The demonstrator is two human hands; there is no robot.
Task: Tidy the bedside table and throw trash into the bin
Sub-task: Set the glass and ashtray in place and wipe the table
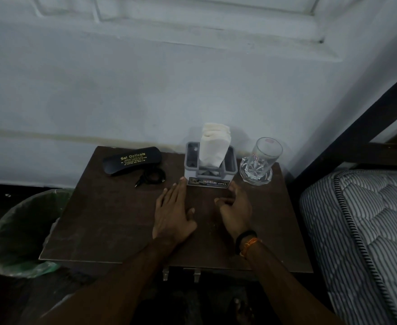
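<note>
A dark brown bedside table (103, 221) stands against the wall. On its back edge sit a black glasses case (131, 161) with gold lettering, a coiled black cable (151, 177), a grey tissue holder (210, 171) with white tissues (213, 146), and a clear glass (264, 156) on a glass dish (254, 174). My left hand (172, 213) lies flat on the tabletop, fingertips close to the holder's front left corner. My right hand (236, 208) rests on its edge just in front of the holder, fingers slightly curled, holding nothing. A bin (19, 233) with a green liner stands left of the table.
A striped mattress (366, 231) on a dark bed frame (347, 134) borders the table on the right. A pale wall (146, 78) runs behind. The floor below is dark, and a foot (242, 310) shows near the bottom.
</note>
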